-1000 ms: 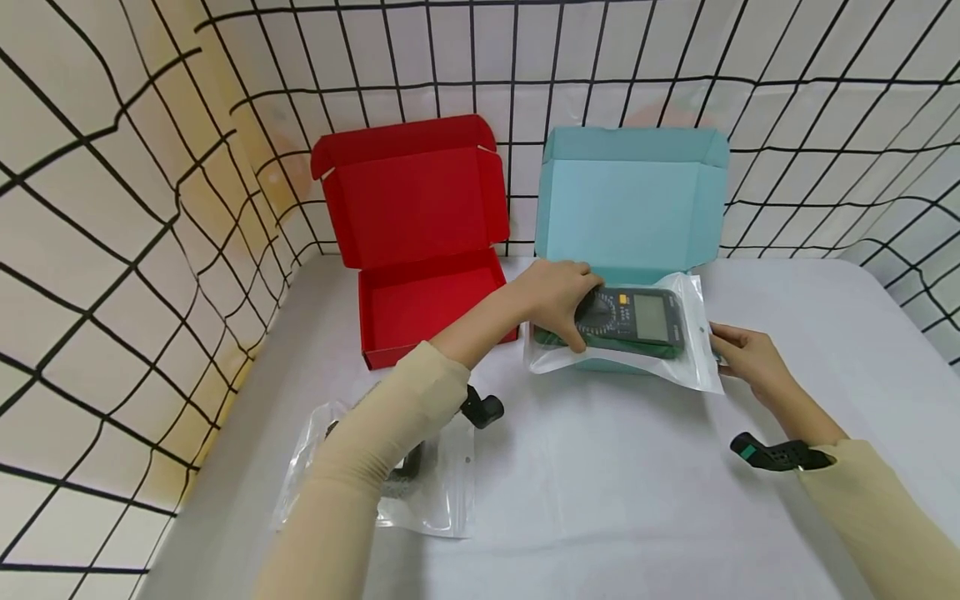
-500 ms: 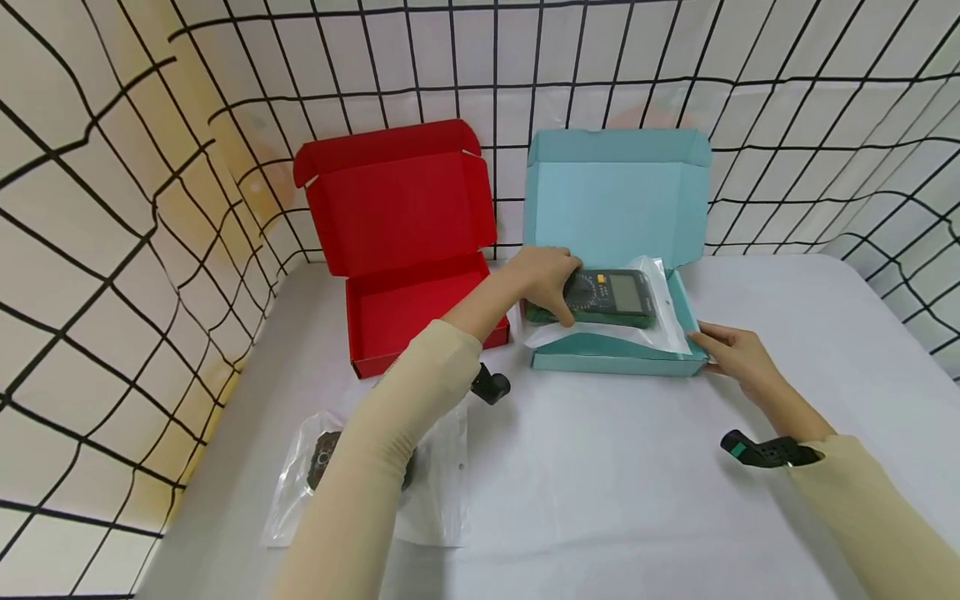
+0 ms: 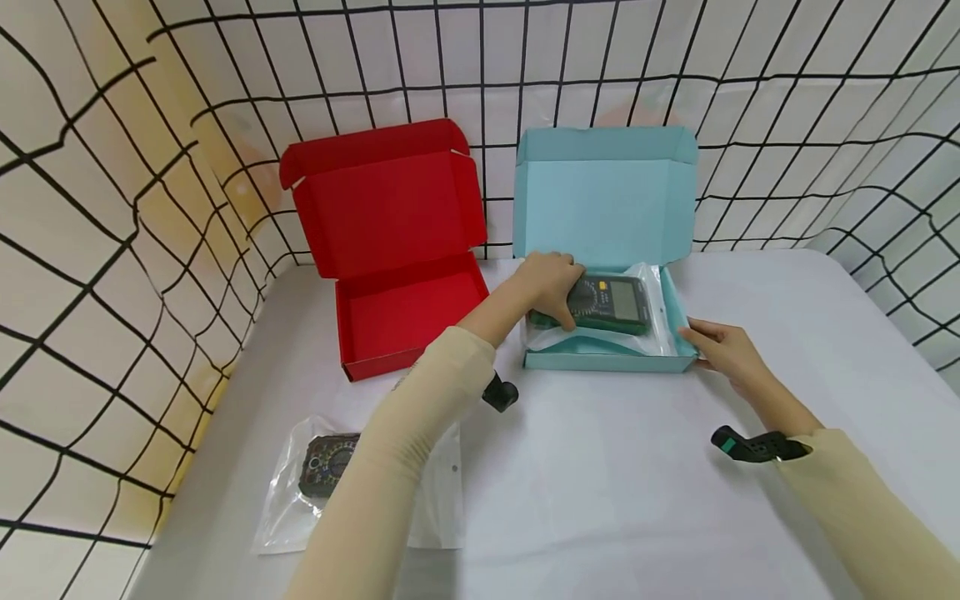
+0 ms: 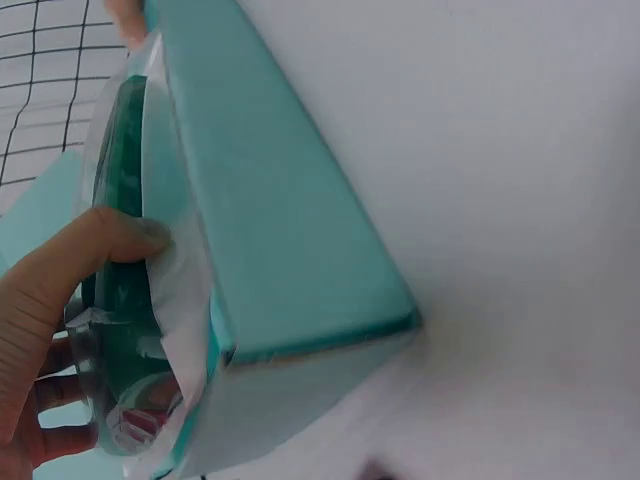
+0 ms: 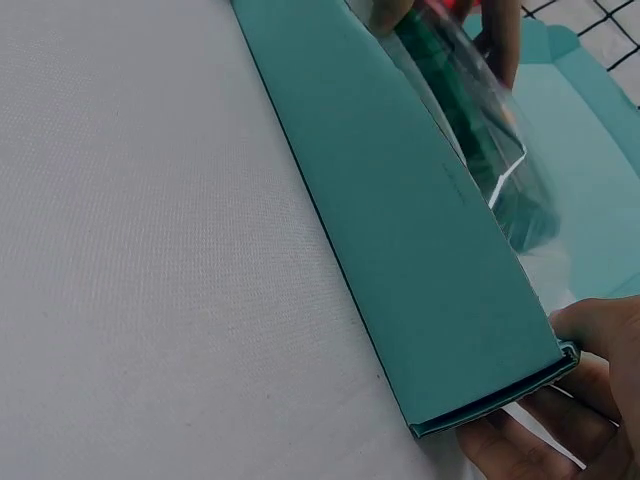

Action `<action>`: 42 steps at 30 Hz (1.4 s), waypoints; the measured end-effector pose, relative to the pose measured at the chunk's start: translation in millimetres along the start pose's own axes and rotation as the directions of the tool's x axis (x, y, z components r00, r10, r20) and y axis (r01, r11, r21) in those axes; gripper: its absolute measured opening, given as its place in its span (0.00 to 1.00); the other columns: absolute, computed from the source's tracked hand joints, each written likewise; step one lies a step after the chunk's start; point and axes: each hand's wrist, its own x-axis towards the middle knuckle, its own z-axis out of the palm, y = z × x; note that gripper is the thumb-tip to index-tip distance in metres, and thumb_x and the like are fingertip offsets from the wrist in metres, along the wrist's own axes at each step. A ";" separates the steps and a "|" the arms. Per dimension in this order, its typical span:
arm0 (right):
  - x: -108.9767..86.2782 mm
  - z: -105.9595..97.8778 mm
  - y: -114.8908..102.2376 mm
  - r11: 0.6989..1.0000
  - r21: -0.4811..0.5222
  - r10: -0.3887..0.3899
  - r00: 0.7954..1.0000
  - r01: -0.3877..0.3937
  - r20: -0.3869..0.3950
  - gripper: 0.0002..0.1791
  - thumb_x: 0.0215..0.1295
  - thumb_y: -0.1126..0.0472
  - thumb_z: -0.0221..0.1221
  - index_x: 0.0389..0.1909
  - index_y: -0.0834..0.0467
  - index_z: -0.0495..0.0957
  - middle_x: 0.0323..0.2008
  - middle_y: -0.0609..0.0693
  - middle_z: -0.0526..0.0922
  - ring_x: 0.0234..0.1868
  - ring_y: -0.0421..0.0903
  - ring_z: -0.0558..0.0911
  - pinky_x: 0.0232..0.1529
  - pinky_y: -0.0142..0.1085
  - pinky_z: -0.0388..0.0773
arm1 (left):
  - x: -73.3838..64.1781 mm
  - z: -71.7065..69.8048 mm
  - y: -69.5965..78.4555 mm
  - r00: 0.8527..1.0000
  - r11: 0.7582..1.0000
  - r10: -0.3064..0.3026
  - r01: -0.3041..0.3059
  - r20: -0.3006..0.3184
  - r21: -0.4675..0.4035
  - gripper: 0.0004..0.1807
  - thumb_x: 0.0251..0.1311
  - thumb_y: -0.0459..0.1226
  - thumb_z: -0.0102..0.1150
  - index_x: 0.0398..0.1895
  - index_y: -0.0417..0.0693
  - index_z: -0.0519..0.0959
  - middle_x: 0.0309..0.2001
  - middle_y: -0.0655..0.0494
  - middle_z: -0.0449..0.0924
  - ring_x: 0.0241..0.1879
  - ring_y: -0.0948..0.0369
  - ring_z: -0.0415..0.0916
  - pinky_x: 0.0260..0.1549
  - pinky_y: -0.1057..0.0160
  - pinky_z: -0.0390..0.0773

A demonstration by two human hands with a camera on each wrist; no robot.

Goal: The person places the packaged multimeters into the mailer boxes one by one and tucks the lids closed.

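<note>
A bagged multimeter [image 3: 618, 302], dark with a green edge, lies in the tray of the light-blue box [image 3: 609, 362], whose lid stands upright. My left hand [image 3: 549, 287] grips the multimeter's left end through the clear bag; in the left wrist view the thumb [image 4: 120, 240] presses on the near green side, fingers at the far side. With my right hand [image 3: 723, 354] I hold the box's right front corner; in the right wrist view the thumb [image 5: 595, 325] lies at the top of the wall and the fingers lie at the outer side and below.
An open red box [image 3: 390, 329] stands left of the blue one. Another bagged multimeter [image 3: 328, 465] lies at the front left, partly hidden by my left sleeve. A black wire grid [image 3: 482, 100] bounds the white table [image 3: 600, 483] at the back and sides.
The bagged multimeter has gone down from above the light-blue box into its tray, still in my left hand. My right hand remains at the box's right side.
</note>
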 end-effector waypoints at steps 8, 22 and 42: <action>-0.8 0.6 -0.6 0.999 -0.038 -0.007 1.000 0.007 -0.001 0.40 0.65 0.40 0.43 0.67 0.65 0.49 0.66 0.68 0.52 0.62 0.64 0.63 0.48 0.40 0.74 | 7.9 15.6 6.4 1.000 0.998 0.012 -0.013 -0.013 -0.059 0.42 0.40 0.59 0.62 0.61 0.55 0.64 0.56 0.58 0.68 0.53 0.60 0.63 0.50 0.59 0.68; -1.6 1.0 -0.5 1.000 -0.022 -0.017 1.000 0.017 0.003 0.40 0.65 0.40 0.44 0.67 0.65 0.50 0.66 0.67 0.54 0.61 0.62 0.64 0.44 0.33 0.77 | 10.1 29.8 4.9 0.997 0.985 -0.021 0.032 0.068 -0.168 0.47 0.43 0.57 0.62 0.68 0.57 0.56 0.64 0.58 0.60 0.60 0.59 0.57 0.58 0.54 0.64; 2.4 -0.2 3.0 1.000 -0.010 -0.007 1.000 0.007 -0.016 0.42 0.63 0.39 0.45 0.67 0.65 0.51 0.66 0.67 0.53 0.60 0.60 0.66 0.44 0.35 0.77 | -9.9 47.2 -14.6 0.999 0.856 -0.049 0.036 -0.012 -0.516 0.49 0.44 0.63 0.58 0.69 0.62 0.53 0.66 0.60 0.57 0.63 0.62 0.56 0.56 0.56 0.69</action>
